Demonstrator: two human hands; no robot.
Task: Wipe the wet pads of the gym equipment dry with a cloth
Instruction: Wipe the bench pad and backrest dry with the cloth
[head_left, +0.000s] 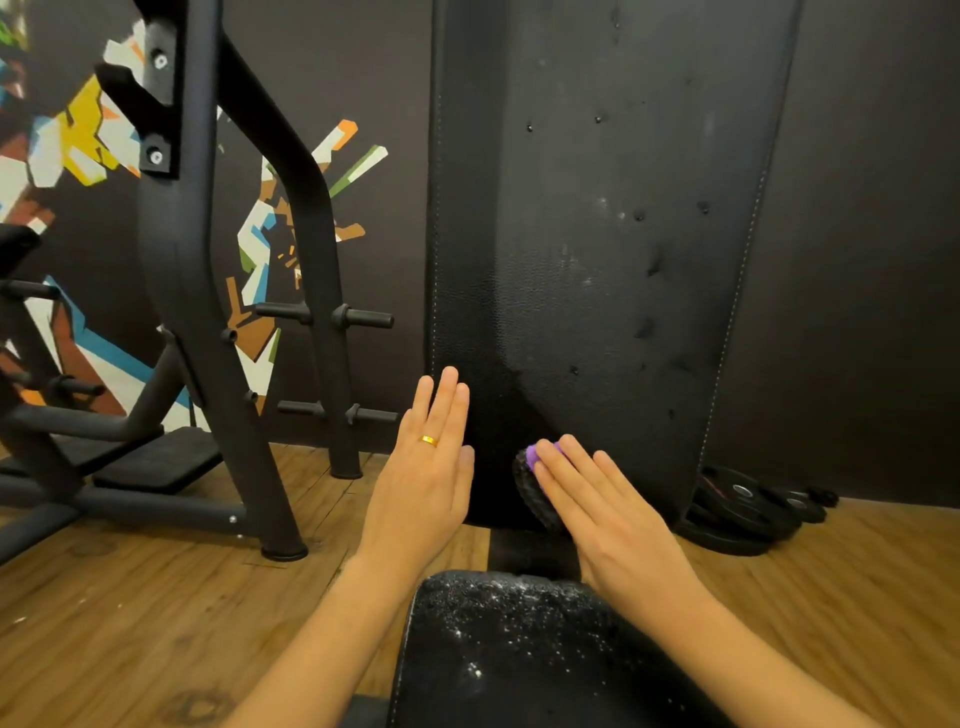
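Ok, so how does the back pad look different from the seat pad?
The back pad stands upright; the seat pad lies roughly level below it. The seat pad is thickly speckled with droplets; the back pad shows only scattered drops. The right hand presses a cloth on the back pad; the seat pad has none. Both are black padding.

back pad (597, 260) black, grained, white dotted stitching down edges | seat pad (509, 649) black, white droplet speckle | cloth (525, 486) black with purple patch | ring (429, 440) gold | frame (208, 260) matte black | floor (130, 623) brown wood grain | wall mural (78, 130) white/yellow/orange/blue/green/brown angular shards on dark grey | weight plates (743, 512) black
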